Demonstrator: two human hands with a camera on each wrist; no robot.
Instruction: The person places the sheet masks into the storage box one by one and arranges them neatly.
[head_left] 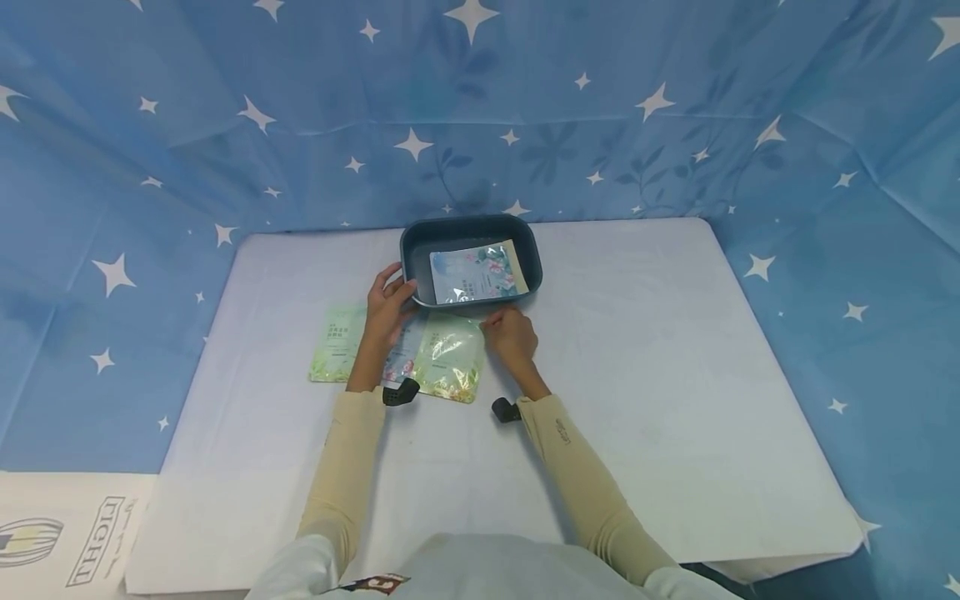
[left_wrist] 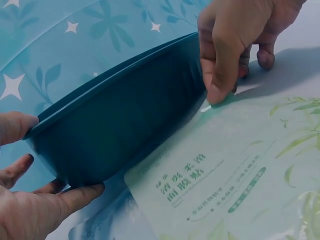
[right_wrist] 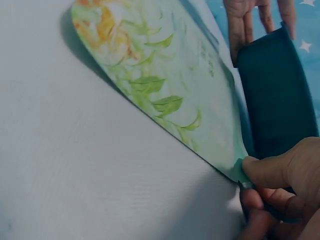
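A dark teal plastic basin [head_left: 408, 250] stands at the back of the table, holding a blue floral face mask sachet [head_left: 472, 273] with a cream-coloured edge beneath it. My left hand [head_left: 385, 312] holds the basin's left end, thumb at the rim and fingers under its base in the left wrist view. In front of the basin lies a pale green face mask sachet [head_left: 452, 358]; my right hand [head_left: 512, 337] pinches its upper right corner between thumb and fingers. Partly beneath this sachet is a blue floral sachet [head_left: 403, 348]. Another green sachet [head_left: 336, 343] lies left of my left wrist.
The table [head_left: 660, 375] has a white cloth cover. A blue curtain [head_left: 315, 108] with white stars hangs behind it and around the sides. Small black wrist cameras [head_left: 506, 410] sit on both cuffs. A printed cream cloth [head_left: 71, 533] is at the lower left.
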